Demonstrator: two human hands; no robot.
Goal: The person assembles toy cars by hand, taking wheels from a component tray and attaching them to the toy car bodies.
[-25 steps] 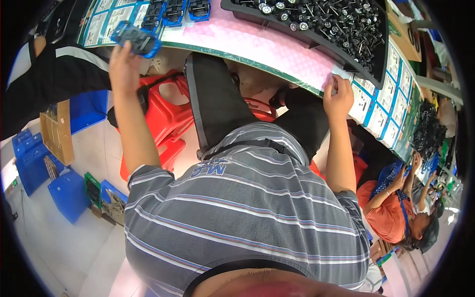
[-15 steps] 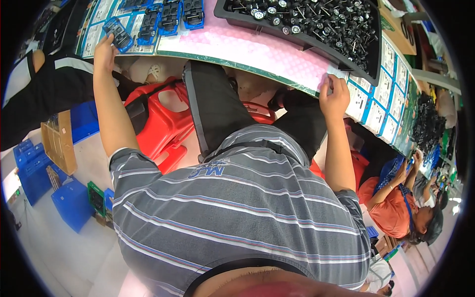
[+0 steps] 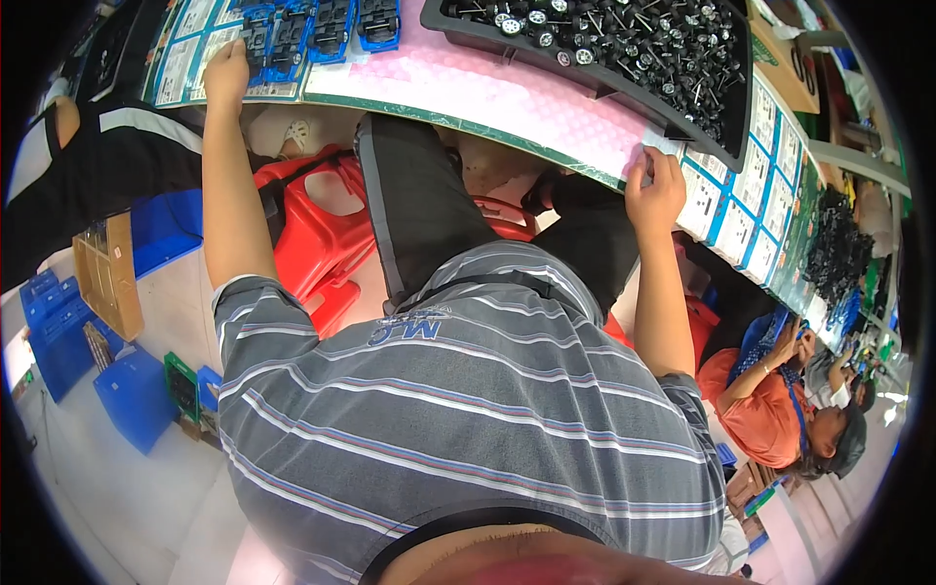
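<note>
Several blue-and-black toy car chassis (image 3: 330, 31) stand in a row at the far left of the table. My left hand (image 3: 226, 76) is at the row's left end, its fingers closed on the near edge of a chassis (image 3: 256, 51); the hand hides part of it. My right hand (image 3: 656, 185) rests at the table's front edge, fingers loosely bent and apart, with nothing visible in them. Just beyond it is a black tray (image 3: 595, 90) full of small black wheels on metal axles, some with silver hubs (image 3: 510, 26).
Pink bubble sheeting (image 3: 468, 83) covers the table's middle. Printed blue-and-white sheets (image 3: 733, 219) lie to the right. A red plastic stool (image 3: 317, 229) stands below the table. One person (image 3: 765, 400) works at the right, another in dark clothes (image 3: 117, 161) at the left. Blue bins (image 3: 141, 400) stand on the floor.
My left hand has moved farther onto the table and slightly right, bringing the chassis from the row's near left side up against the other chassis. My right hand has stayed in place.
</note>
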